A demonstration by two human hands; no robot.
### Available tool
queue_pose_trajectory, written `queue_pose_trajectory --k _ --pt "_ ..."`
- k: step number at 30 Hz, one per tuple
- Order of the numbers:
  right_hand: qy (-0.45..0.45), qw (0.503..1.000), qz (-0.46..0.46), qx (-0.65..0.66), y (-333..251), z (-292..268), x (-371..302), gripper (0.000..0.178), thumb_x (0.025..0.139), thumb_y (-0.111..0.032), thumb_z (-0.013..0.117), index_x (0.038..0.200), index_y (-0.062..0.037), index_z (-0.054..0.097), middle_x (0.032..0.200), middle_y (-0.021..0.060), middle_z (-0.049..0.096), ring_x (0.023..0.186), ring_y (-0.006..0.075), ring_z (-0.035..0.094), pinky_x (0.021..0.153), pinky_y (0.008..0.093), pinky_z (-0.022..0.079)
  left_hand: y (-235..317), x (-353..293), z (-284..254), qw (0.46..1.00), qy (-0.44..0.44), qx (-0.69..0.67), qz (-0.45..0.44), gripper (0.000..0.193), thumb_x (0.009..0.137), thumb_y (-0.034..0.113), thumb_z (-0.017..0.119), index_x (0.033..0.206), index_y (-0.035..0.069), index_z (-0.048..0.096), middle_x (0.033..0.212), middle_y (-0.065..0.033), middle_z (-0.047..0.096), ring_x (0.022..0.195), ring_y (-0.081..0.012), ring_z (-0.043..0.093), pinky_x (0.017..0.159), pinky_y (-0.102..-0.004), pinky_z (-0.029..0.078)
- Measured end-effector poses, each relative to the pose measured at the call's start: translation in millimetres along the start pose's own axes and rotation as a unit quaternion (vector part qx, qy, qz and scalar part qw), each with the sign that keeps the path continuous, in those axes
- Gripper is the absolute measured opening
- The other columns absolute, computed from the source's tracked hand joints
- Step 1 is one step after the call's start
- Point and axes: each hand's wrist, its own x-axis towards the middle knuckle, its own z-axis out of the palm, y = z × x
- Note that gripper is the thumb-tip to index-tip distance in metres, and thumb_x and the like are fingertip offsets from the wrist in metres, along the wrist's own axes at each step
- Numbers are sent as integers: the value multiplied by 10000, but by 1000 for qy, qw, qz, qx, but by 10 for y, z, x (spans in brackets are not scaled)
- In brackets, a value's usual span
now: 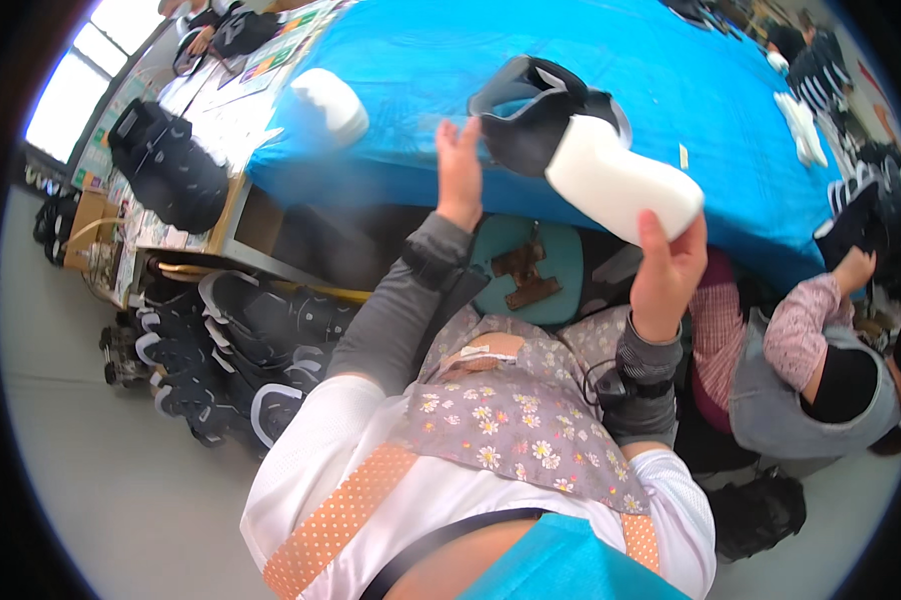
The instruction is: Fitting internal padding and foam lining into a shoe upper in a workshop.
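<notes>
Just right of upper centre, the right hand point(669, 275) gripped a smooth white foot-shaped form point(611, 178) that partly hid a black-and-grey padded shoe upper point(529, 138); the left hand point(459, 178), unclasped near it, could best, I judged remotely, steady it. A rounded white piece point(333, 106) sat upper left on glossy blue sheeting point(416, 65).

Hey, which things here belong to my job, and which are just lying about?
Seemingly in use:
white moulded piece in your right hand
dark open piece beside your left hand

Seemingly lying about:
second white piece on blue cloth
black boot, upper left
footwear pile, lower left
</notes>
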Motion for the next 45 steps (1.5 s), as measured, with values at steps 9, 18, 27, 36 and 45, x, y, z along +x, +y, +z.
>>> queue_pose_trajectory --k 9,18,27,36,45 --pt "68 996 -20 62 -29 -232 54 376 904 -59 603 1250 39 491 1193 106 572 1109 188 543 981 324 407 -32 82 352 999 -19 5 30 621 828 98 563 1389 -32 329 1104 -123 532 957 -159 528 825 -277 444" --pt "-105 969 61 215 39 311 370 362 953 -111 545 1273 40 470 1230 126 559 1158 218 526 1016 363 380 -165 -36 -60 974 -64 90 196 486 854 60 475 1332 7 412 1249 -162 508 1090 -233 508 939 -308 409" --pt "-223 958 166 76 695 1188 549 348 908 -119 615 1203 47 537 1144 79 606 1066 141 552 927 278 411 -373 -95 -132 983 -117 29 137 316 891 65 560 1200 2 539 1065 -72 595 986 -165 570 798 -290 479" --pt "-140 981 101 91 761 149 737 355 908 -38 603 1243 6 492 1185 97 577 1091 167 548 945 311 432 -124 -189 -211 968 -155 106 167 688 724 -13 480 1395 24 332 1326 -129 440 1209 -208 414 1033 -300 318" --pt "-304 952 37 -8 868 -11 570 439 876 78 583 1281 -45 464 1322 121 520 1233 203 487 1036 341 392 -199 -152 -292 963 -232 58 122 881 697 -62 489 1501 51 146 1491 -152 303 1325 -239 358 1081 -319 302"
